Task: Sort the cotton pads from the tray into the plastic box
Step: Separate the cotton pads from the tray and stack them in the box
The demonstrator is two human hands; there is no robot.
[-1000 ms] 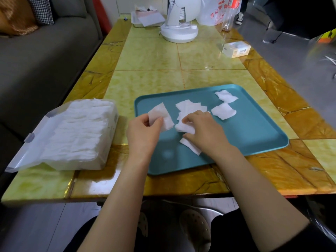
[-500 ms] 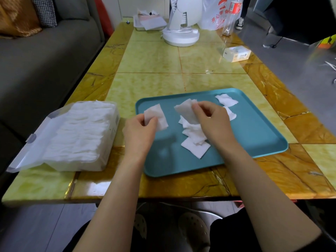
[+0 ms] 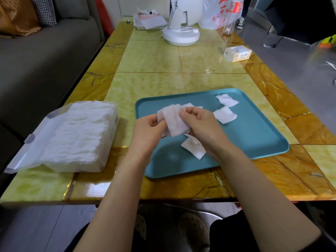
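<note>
The left hand (image 3: 149,131) and the right hand (image 3: 201,124) have come together at the centre of the frame. Half a second ago they were apart, each pinching one pad. Now both pinch one small bundle of cotton pads (image 3: 174,122) above the tray (image 3: 254,139). A few loose pads (image 3: 225,115) lie on it. I judge the bundle goes next into the plastic box (image 3: 113,128) at the left, which looks almost full.
</note>
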